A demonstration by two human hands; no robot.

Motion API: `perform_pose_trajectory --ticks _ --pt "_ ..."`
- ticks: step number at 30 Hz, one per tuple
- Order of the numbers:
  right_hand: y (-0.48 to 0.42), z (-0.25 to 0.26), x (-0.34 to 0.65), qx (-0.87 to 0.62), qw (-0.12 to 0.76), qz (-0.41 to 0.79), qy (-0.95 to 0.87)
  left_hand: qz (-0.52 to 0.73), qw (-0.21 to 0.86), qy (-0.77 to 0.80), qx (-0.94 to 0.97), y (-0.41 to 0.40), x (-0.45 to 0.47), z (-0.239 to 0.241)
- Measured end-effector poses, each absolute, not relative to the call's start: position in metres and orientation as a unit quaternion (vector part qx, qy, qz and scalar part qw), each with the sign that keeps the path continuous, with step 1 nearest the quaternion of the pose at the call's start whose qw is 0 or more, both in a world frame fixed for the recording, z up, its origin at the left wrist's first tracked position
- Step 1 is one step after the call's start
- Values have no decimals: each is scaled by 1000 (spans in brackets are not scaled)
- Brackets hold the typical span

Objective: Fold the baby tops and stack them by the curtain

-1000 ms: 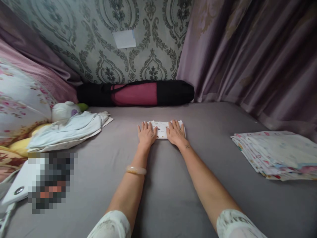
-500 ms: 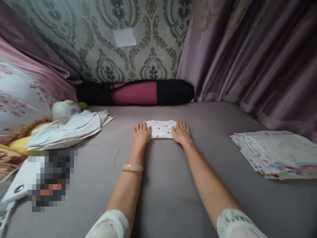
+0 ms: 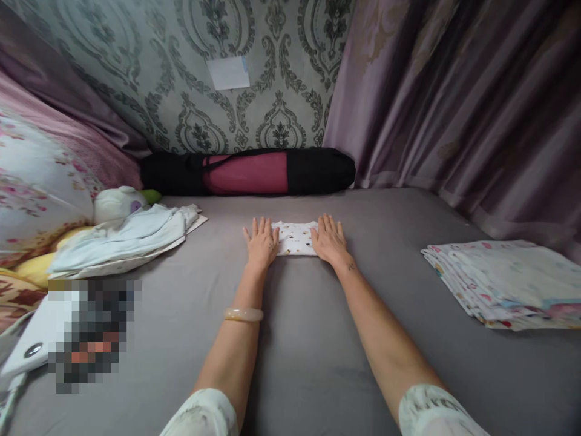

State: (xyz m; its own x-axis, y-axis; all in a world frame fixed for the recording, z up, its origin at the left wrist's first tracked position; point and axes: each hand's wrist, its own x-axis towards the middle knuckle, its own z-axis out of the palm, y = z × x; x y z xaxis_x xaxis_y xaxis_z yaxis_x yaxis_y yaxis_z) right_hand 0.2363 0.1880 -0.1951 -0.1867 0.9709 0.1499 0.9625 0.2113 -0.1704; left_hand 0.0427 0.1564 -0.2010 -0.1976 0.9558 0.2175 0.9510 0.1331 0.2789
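Note:
A small folded piece of white baby clothing (image 3: 296, 240) with a tiny coloured print lies flat on the grey bed sheet (image 3: 299, 339). On its left end rests my left hand (image 3: 262, 242), palm down with fingers stretched out. My right hand (image 3: 329, 240) presses flat over the right end, its fingers also extended. Both hands cover the garment's side edges, so only its middle shows. A pale bangle sits on my left forearm.
At right lies a stack of folded printed cloths (image 3: 503, 281). Pale clothes (image 3: 127, 236) lie at left beside a plush toy (image 3: 118, 203) and a flowered pillow (image 3: 40, 194). A white device (image 3: 40, 333) is nearer me. A long black-and-red bag (image 3: 247, 172) lies along the wall.
Both hands stay flat on the folded garment. My right hand has shifted slightly inward and its fingers reach a little farther forward. The view has tilted slightly.

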Motion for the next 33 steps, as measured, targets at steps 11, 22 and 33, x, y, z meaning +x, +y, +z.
perform_pose_trajectory --ticks 11,22,33 --pt "188 -202 235 -642 67 49 -762 132 66 760 633 156 41 -204" --pt "171 -192 208 -576 70 98 -809 137 55 758 635 155 41 -203" --pt "165 -188 196 -544 116 79 -827 182 58 754 628 157 39 -201"
